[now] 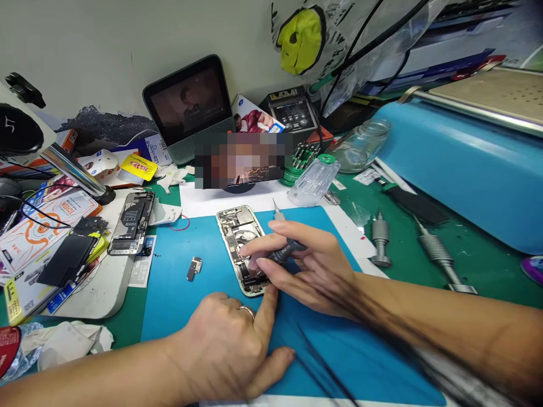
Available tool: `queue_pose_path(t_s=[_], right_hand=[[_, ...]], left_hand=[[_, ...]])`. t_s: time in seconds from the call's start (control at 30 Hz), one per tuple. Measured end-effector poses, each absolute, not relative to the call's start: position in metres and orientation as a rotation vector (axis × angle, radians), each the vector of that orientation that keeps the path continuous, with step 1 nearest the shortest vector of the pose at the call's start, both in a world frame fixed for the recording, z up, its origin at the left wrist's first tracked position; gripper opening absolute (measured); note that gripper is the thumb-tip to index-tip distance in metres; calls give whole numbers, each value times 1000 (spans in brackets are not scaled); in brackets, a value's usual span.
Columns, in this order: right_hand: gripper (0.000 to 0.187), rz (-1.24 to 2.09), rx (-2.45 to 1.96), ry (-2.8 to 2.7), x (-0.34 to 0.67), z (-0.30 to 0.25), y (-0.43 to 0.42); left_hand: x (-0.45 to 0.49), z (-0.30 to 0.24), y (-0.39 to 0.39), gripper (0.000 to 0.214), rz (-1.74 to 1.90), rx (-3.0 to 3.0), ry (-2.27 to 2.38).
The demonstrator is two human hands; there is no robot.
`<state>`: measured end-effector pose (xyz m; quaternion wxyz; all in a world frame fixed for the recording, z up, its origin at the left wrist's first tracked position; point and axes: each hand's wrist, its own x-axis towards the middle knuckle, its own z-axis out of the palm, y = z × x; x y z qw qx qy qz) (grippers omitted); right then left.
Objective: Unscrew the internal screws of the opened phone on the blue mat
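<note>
An opened phone (238,240) lies on the blue mat (169,308), its inner parts exposed. My left hand (229,345) rests at its lower end, with the index fingertip against the bottom edge; thumb and index are stretched out, the other fingers curled. Over the phone's right side, my right hand (311,268) grips a dark-handled screwdriver (287,250) between thumb and fingers. A thin metal tip shows beyond the index finger, pointing away; fingers hide how it joins the handle. A small metal-and-black phone part (194,268) lies left of the phone.
Another opened phone (132,223) sits on a pale platform (108,297) at the left, beside boxes. Two grey screwdrivers (380,240) stand or lie at the right, near a glass jar (362,144). Behind the mat are a green bit holder (292,175) and a screen (186,104).
</note>
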<state>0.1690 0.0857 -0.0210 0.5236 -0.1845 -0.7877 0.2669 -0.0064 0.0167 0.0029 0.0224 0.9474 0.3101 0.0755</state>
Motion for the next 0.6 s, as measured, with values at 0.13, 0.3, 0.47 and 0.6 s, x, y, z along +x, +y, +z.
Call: queue_pose_path(t_s=[0.13, 0.3, 0.47, 0.6], right_hand=[[63, 738, -501, -1804, 168, -24, 87], [64, 743, -509, -1798, 167, -23, 87], [62, 749, -505, -1785, 167, -22, 87], [59, 735, -498, -1782, 166, -21, 86]], left_hand=[[-6, 2, 17, 57, 266, 2932, 957], [-7, 3, 17, 57, 273, 2923, 958], [-9, 5, 19, 54, 370, 2882, 934], [-14, 9, 26, 35, 642, 2719, 1016]])
